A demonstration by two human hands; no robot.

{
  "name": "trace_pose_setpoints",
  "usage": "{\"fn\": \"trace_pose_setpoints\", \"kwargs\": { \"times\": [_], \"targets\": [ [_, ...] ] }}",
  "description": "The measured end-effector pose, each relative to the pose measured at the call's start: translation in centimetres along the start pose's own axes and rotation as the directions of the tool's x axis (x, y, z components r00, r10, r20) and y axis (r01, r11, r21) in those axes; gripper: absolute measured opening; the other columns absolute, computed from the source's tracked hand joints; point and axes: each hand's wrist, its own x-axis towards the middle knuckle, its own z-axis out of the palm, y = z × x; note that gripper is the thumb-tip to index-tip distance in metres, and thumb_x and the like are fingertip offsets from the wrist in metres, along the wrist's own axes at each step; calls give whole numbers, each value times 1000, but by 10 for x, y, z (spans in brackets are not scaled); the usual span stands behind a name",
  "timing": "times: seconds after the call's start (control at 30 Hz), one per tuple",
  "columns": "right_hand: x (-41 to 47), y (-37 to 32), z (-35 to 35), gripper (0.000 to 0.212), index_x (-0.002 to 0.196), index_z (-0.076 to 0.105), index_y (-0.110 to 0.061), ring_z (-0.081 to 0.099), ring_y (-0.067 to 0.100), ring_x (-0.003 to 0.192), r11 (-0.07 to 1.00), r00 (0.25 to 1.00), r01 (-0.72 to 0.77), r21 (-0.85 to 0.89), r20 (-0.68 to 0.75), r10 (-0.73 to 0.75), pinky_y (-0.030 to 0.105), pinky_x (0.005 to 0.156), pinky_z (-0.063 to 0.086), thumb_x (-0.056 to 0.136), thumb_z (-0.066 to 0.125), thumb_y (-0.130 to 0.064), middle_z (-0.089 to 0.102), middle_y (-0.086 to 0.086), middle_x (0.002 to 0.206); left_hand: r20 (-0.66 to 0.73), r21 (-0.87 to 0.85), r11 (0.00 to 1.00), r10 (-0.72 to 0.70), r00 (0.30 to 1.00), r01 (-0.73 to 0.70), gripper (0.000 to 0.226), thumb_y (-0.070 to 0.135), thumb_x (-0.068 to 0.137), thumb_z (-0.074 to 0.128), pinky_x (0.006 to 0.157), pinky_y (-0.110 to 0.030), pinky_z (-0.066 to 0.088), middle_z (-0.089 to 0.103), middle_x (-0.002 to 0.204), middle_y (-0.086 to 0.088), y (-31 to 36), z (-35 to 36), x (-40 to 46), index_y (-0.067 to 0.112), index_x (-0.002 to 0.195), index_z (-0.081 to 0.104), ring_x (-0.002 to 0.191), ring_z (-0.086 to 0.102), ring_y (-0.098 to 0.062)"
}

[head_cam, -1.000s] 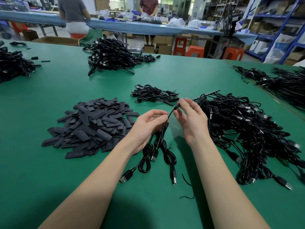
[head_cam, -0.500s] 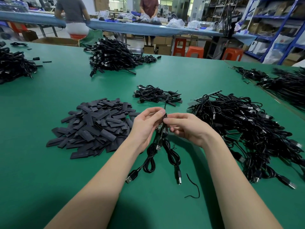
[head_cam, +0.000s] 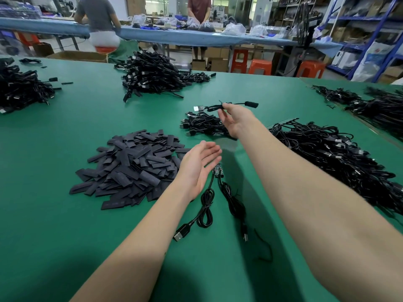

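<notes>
Midway across the green worktop (head_cam: 65,214), my right hand (head_cam: 236,120) has carried the tied black cable bundle (head_cam: 210,108) out over the small heap of black cables (head_cam: 202,125). I cannot tell whether it is pinched or freed. My left hand (head_cam: 197,167) has let go, fingers straight. I judge this piece finished.

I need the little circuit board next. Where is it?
Head view, centre: the circuit board lies on the green table beside the left hand, between the heap of black sleeves at left and the cable pile at right.
</notes>
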Motion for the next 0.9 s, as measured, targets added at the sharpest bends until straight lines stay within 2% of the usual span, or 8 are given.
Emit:
{"fn": "trace_pose_setpoints", "kwargs": {
  "times": [0.13,0.33,0.47,0.53,0.63,0.77,0.83,0.9],
  "targets": [
    [5,8,0,31,128,50,5,59,13,32,962,997,-77,-263,-42,68,18,37,49,100,59,-3,61,16,88,11,2,1000,-7,1000,7,26,20,108,42,89,-30,57,68,107,-16,1,-1,-1,1,106,60,101,67,-23],
    [-20,15,-32,34,128,57,6,58,14,51,888,1000,16,-460,5,-16,18,43,50,95,62,-3,66,12,76,16,36,999,4,1000,-5,25,18,107,43,85,-28,57,68,106,-16,0,-2,0,2,102,61,100,68,-23],
    [-57,19,-63,11,104,68,-11,70,11,60,548,995,96,-831,86,-44,21,50,55,95,67,-16,76,6,82,12,57,998,8,1000,-9,23,18,107,44,83,-27,58,68,109,-17,-2,-1,0,2,104,61,101,68,-22],
    [-71,24,-73,5,94,70,-14,74,13,72,410,993,120,-904,108,-52,25,61,59,92,69,-17,77,6,84,7,57,998,9,1000,-9,23,18,106,44,82,-26,58,67,109,-17,-2,-1,1,2,104,60,101,68,-23],
    [-89,27,-72,12,91,73,-14,76,14,71,301,992,124,-946,127,-9,32,73,64,83,78,-22,77,6,78,-3,51,999,18,1000,-18,22,17,106,45,82,-27,58,67,104,-16,-2,0,3,2,101,60,98,68,-23],
    [-101,28,-61,27,90,73,-17,74,12,60,79,990,136,-988,137,16,32,71,64,67,85,-28,73,-2,61,-11,-7,999,51,999,-51,19,15,104,48,84,-30,58,68,96,-13,-3,-1,2,3,97,61,92,70,-24],
    [-100,34,-60,31,93,71,-18,75,14,62,73,991,128,-989,130,13,35,74,64,65,84,-22,73,-2,61,-8,-63,995,81,997,-82,17,15,103,51,81,-30,59,69,92,-10,-1,-2,1,5,97,62,87,71,-23],
    [-98,36,-62,32,96,67,-18,71,15,57,201,992,110,-973,121,41,36,76,64,68,82,-15,72,-2,58,-20,-107,985,131,991,-133,14,15,103,51,79,-28,58,69,90,-8,3,-3,1,7,98,61,86,70,-21]
  ]
}}
